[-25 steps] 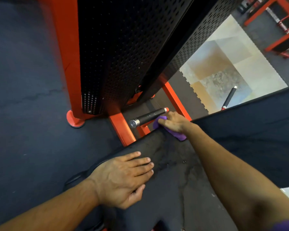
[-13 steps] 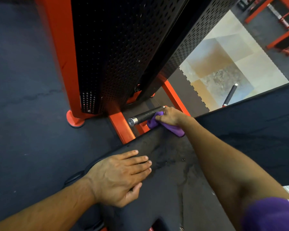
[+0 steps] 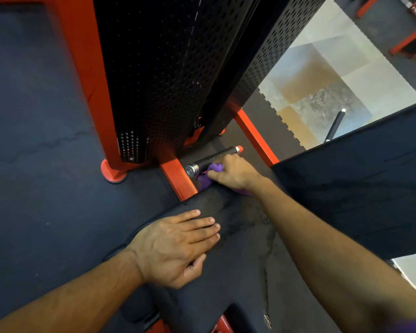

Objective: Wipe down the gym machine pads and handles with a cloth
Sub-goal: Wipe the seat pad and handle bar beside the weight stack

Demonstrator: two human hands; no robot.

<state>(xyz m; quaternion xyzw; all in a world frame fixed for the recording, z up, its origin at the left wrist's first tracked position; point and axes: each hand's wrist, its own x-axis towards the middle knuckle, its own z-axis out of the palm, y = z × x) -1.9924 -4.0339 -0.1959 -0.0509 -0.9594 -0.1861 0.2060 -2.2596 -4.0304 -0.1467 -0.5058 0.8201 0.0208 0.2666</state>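
Observation:
My right hand [image 3: 234, 173] grips a purple cloth [image 3: 208, 175] against the near side of a black handle with a silver end cap [image 3: 210, 161], just past the far edge of the worn black pad [image 3: 245, 265]. Most of the cloth is hidden under my fingers. My left hand [image 3: 178, 246] rests flat on the pad's left part, fingers straight and pointing right. A second black handle [image 3: 335, 124] shows beyond the large black pad [image 3: 360, 186] at the right.
A tall black perforated weight-stack cover [image 3: 168, 75] in an orange frame [image 3: 87, 75] rises straight ahead. An orange floor beam [image 3: 178, 181] runs under the handle. Dark rubber flooring [image 3: 34, 164] lies to the left, pale tiles [image 3: 327, 75] at the upper right.
My right hand has slid the cloth leftward along the handle, from near its orange-tipped end toward the silver cap. My left hand stays flat on the pad.

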